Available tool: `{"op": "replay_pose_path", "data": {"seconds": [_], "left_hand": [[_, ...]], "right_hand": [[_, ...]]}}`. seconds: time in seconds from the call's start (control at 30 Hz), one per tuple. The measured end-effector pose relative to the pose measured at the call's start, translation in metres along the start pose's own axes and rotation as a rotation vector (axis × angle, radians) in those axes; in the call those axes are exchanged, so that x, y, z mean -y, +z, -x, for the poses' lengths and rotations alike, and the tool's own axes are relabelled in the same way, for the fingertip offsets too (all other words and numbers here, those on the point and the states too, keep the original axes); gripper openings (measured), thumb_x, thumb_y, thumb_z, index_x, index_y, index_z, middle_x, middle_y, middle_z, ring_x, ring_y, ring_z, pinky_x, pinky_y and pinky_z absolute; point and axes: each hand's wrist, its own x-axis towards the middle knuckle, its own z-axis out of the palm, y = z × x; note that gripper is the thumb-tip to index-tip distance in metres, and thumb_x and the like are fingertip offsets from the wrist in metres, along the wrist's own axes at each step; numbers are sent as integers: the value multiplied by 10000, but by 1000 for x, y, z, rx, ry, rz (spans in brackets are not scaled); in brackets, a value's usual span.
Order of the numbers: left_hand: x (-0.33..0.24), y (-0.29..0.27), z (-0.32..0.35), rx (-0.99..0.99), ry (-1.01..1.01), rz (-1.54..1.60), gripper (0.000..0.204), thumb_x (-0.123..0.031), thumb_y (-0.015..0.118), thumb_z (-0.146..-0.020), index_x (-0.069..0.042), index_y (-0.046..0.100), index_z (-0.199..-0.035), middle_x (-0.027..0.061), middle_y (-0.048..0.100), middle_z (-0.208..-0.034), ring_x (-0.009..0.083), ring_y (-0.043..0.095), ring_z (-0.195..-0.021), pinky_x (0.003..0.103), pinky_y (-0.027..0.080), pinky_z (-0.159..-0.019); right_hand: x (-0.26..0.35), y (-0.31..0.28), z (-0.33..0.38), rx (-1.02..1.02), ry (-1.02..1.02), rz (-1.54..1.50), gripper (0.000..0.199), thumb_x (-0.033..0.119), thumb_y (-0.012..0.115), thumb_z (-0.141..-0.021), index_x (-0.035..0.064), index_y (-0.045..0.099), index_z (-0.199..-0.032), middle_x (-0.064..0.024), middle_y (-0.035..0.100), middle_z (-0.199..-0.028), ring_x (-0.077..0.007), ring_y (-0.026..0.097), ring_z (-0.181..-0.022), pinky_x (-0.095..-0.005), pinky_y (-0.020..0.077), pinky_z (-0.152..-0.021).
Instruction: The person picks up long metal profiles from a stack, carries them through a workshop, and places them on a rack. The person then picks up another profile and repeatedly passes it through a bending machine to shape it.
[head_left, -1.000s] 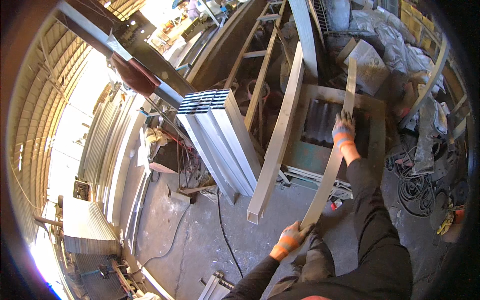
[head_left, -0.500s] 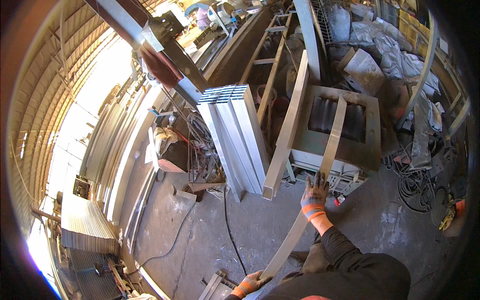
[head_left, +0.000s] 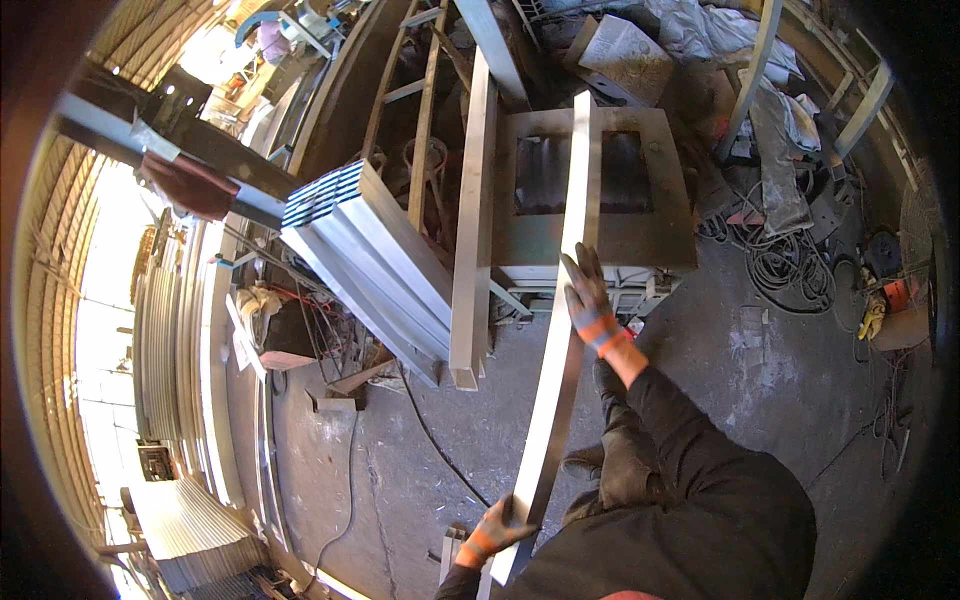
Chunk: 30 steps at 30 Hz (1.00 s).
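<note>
Both my hands wear grey gloves with orange cuffs. A long pale metal bar (head_left: pixel 555 390) slants away from me, one broad face bright and its side dark. My left hand (head_left: pixel 492 530) is closed round the near end. Farther up, my right hand (head_left: pixel 592 305) holds the bar from its right side, some fingers stretched along it and others hidden. The bar's far end lies over a boxy metal stand (head_left: pixel 665 225) with a dark opening in its top; whether they touch, I cannot tell. Left of it a square metal tube (head_left: pixel 472 230) leans, hollow end toward me.
A stack of metal profiles (head_left: pixel 370 270) stands tilted left of the tube. Black cable (head_left: pixel 430 435) crosses the concrete floor. More cables lie coiled (head_left: pixel 785 275) on the right. Long metal sheets (head_left: pixel 170 350) line the left wall. Short profile pieces (head_left: pixel 450 550) lie near my left hand.
My view has swung to the right. The bar has turned so a bright broad face shows, and its far end reaches farther over the stand. Both hands stay on it.
</note>
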Motion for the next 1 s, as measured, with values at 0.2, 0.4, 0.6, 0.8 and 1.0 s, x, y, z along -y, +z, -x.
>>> {"op": "replay_pose_path", "data": {"seconds": [0.2,0.4,0.6,0.8,1.0], "left_hand": [[-157,30,-190,-321,243,-315,996,-340,942,-859,25,405,-1614,339,680,-1406,499,688,-1307,537,595,-1071],[-268,32,-302,-385,360,-275,918,-343,920,-865,25,426,-1546,323,691,-1352,529,682,-1264,556,587,-1046],[-227,36,-273,-312,274,-275,956,-329,943,-840,7,418,-1565,324,685,-1372,515,683,-1282,554,583,-1065],[-134,34,-148,-253,223,-294,986,-330,967,-832,2,410,-1575,328,657,-1423,511,673,-1307,547,577,-1077],[-35,21,-12,-164,185,-304,1031,-363,973,-835,23,393,-1596,330,626,-1510,500,642,-1398,526,551,-1138]], "right_hand": [[-146,70,-217,379,157,565,514,377,569,-1076,58,703,-1456,-187,614,-1632,-398,481,-1595,-636,330,-1315],[-229,97,-320,381,331,770,664,289,403,-1124,10,439,-1725,-253,358,-1825,-456,328,-1693,-603,201,-1392],[-203,76,-266,348,314,828,612,276,471,-1084,84,567,-1657,-230,400,-1811,-432,360,-1677,-679,263,-1332],[-77,41,-159,411,328,727,595,264,538,-1039,108,606,-1609,-255,366,-1818,-474,317,-1682,-708,340,-1262],[37,25,-34,371,232,693,642,290,633,-979,127,651,-1599,-343,376,-1778,-503,339,-1667,-613,342,-1305]]}}
